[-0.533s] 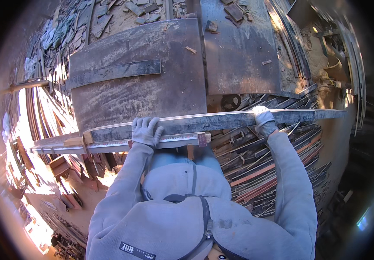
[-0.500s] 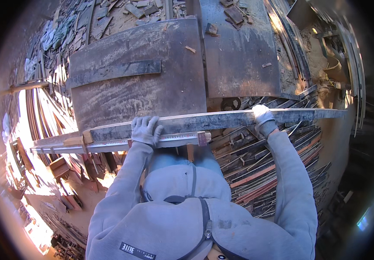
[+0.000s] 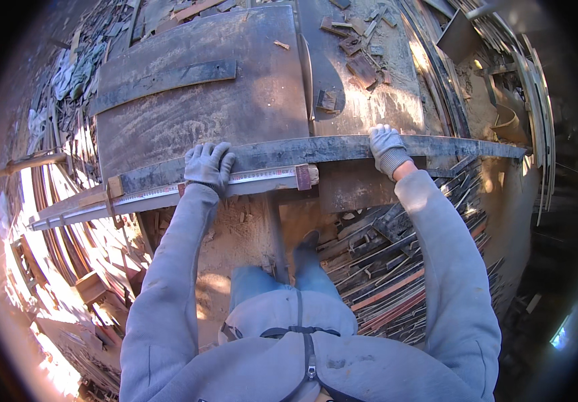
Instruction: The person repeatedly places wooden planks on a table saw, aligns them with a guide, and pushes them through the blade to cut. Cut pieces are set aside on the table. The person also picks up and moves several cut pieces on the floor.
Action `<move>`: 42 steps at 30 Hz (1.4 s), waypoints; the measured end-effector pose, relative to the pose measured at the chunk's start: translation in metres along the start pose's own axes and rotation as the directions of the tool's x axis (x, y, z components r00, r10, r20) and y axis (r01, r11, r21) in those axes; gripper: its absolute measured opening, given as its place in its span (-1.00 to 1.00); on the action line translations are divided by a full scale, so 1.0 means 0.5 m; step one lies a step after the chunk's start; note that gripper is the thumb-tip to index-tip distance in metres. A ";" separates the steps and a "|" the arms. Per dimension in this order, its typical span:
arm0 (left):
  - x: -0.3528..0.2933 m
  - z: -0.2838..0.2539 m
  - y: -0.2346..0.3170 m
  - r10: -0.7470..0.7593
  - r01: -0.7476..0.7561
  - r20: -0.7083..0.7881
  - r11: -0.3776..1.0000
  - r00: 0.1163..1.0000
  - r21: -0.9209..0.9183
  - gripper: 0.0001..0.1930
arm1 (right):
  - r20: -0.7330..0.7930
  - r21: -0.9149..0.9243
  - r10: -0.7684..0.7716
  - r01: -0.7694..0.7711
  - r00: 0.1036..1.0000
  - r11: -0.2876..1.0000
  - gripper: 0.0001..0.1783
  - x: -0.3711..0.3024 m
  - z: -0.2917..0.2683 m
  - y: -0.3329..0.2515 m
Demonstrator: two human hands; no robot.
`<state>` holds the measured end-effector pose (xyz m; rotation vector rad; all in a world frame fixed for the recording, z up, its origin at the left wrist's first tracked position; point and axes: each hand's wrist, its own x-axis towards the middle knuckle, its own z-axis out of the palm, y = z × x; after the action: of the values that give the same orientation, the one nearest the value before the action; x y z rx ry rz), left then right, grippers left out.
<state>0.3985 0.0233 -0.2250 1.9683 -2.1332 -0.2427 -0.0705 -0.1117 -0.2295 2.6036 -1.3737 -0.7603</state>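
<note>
A long dark plank (image 3: 289, 153) lies crosswise in front of me, over the near edge of a sheet-topped table (image 3: 202, 117). My left hand (image 3: 209, 165), in a pale glove, has its fingers hooked over the plank's far edge; the thumb is hard to make out. Farther right, my right hand (image 3: 388, 147), gloved too, is closed round the plank from above. Along the near side runs a measuring scale (image 3: 262, 177) on a grey rail, with a reddish-brown block (image 3: 307, 176) at its right end. A small wooden stop (image 3: 115, 186) sits by the plank's left end.
A shorter dark board (image 3: 168, 82) lies on the table. Wood offcuts (image 3: 362, 67) are scattered on the second sheet at the far right. Stacked strips (image 3: 396, 288) lie low to my right, and more timber (image 3: 68, 208) is at my left.
The plank has turned so more of its dark face shows and its pale edge is less visible. Both hands stay on it. My view has shifted, showing my legs and the floor below.
</note>
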 end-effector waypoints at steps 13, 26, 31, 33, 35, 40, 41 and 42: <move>-0.005 0.006 -0.002 -0.034 0.032 0.033 0.998 0.999 0.057 -0.64 | -0.033 0.069 -0.014 0.016 0.999 0.997 -0.66 -0.001 -0.019 -0.004; -0.006 0.015 0.003 0.012 -0.010 -0.066 0.999 0.998 0.044 -0.70 | -0.047 0.155 -0.008 0.015 0.999 0.988 -0.64 -0.016 -0.037 -0.003; -0.012 0.018 0.000 0.027 -0.023 -0.093 0.999 0.995 0.047 -0.70 | -0.123 0.268 0.009 0.024 0.992 0.963 -0.65 -0.004 -0.033 -0.004; -0.014 0.017 -0.001 0.018 -0.015 -0.082 0.999 0.996 0.039 -0.69 | -0.086 0.264 -0.034 0.056 0.996 0.963 -0.60 -0.005 -0.037 -0.005; -0.016 0.017 -0.001 0.014 -0.010 -0.081 0.999 0.997 0.049 -0.67 | -0.135 0.309 -0.018 0.059 0.991 0.949 -0.54 -0.010 -0.043 -0.007; -0.016 0.015 0.002 0.002 0.003 -0.066 0.998 0.998 0.069 -0.67 | -0.126 0.330 -0.017 0.058 0.992 0.942 -0.46 -0.022 -0.056 -0.010; -0.016 0.015 0.003 0.006 0.000 -0.061 0.996 0.998 0.091 -0.68 | -0.091 0.336 -0.023 0.053 0.996 0.940 -0.46 -0.021 -0.057 -0.011; -0.016 0.014 0.005 0.010 -0.004 -0.070 0.997 0.997 0.077 -0.68 | -0.074 0.326 -0.014 0.037 0.997 0.945 -0.46 -0.018 -0.057 -0.013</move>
<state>0.3948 0.0314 -0.2313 1.9798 -2.1348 -0.0894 -0.0564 -0.1044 -0.2034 2.8664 -1.5666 -0.4693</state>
